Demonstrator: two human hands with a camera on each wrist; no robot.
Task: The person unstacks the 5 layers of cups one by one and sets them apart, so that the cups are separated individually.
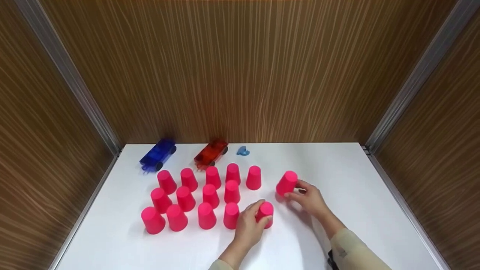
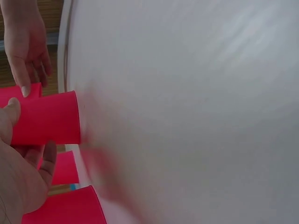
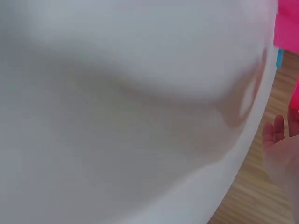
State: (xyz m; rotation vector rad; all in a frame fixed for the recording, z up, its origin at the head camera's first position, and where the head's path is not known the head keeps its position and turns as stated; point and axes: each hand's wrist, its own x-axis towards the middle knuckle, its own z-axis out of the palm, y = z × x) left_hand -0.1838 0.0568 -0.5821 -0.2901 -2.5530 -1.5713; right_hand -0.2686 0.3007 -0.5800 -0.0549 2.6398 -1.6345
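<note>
My left hand [image 1: 248,225] grips an upside-down pink cup [image 1: 266,208] at the right end of the front row. In the left wrist view, thumb and fingers lie around that cup [image 2: 51,119]. Farther right, my right hand [image 1: 312,198] holds another pink cup [image 1: 287,182] by its side, and this one leans to the right. Whether its rim touches the table cannot be told. At the edge of the right wrist view only part of the right hand [image 3: 282,151] and a sliver of its cup show. Several more upside-down pink cups [image 1: 206,216] stand in three rows to the left.
Behind the cups on the white table [image 1: 360,217] are a blue toy car [image 1: 159,153], a red toy car [image 1: 212,152] and a small light-blue piece [image 1: 243,151]. Wood-grain panels [image 1: 240,71] enclose the back and both sides.
</note>
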